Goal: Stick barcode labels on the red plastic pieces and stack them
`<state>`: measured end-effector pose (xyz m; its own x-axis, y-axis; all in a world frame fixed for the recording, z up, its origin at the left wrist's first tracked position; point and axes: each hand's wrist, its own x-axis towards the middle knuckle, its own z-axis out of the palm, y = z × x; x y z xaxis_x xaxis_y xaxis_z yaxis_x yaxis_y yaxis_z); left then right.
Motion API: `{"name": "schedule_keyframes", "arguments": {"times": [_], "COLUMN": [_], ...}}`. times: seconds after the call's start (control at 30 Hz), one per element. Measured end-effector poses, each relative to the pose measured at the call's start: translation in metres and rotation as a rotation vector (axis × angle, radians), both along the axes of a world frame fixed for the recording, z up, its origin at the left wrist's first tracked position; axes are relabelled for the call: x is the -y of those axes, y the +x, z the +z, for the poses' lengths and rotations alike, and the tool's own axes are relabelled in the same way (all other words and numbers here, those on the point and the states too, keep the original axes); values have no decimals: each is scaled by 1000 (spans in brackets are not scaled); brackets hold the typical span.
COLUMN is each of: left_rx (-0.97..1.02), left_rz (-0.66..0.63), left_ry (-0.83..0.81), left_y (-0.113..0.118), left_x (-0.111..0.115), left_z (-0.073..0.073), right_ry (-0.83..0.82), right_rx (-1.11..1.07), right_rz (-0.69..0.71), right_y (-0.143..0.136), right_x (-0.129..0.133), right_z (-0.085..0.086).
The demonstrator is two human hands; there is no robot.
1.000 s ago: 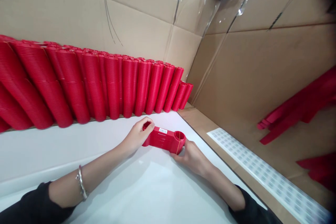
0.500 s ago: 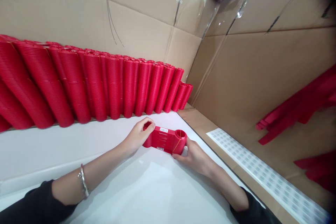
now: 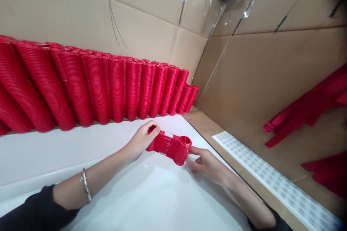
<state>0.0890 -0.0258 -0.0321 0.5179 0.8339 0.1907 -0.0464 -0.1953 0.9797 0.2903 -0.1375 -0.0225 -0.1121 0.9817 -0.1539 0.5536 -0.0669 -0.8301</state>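
A bundle of stacked red plastic pieces [image 3: 164, 143], with two ring-shaped ends joined by a flat middle, stands on the white table. My left hand [image 3: 145, 137] is closed around its left ring end, fingertips over the rim. A thin orange rubber band [image 3: 187, 147] crosses the right ring end and runs down toward my right thumb. At that end, my right hand [image 3: 207, 162] pinches the band, its index finger close against the red side. The thumb is blurred. A white barcode label [image 3: 168, 135] sits on the bundle's upper edge.
A long row of tall red stacks [image 3: 118, 88] stands along the cardboard wall [image 3: 151, 11] behind. On the right, a sheet of printed labels [image 3: 252, 164] lies on a cardboard ledge. Blurred red strips [image 3: 306, 104] appear beyond it. The white table [image 3: 141, 195] spreads under my arms.
My right hand has shifted right and slightly down, loosening from the ring end and drawing the rubber band off its side. The bundle's right end has tilted a little toward me. My left hand keeps its hold.
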Motion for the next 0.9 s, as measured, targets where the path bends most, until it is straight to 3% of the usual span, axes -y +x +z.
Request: {"name": "schedule_keyframes", "arguments": {"times": [0.17,0.53,0.9], "left_rx": [1,2,42], "left_rz": [-24,-22,51], "left_ry": [15,20,11], "left_y": [1,0,1], "left_x": [2,1,-4], "left_z": [-2,-3,-7], "right_ry": [115,303,389], "right_rx": [216,307,140], "right_rz": [-91,-61,-116], "right_y": [-10,-18,-21], "right_x": [1,5,8], "right_z": [-5,-7,-27]}}
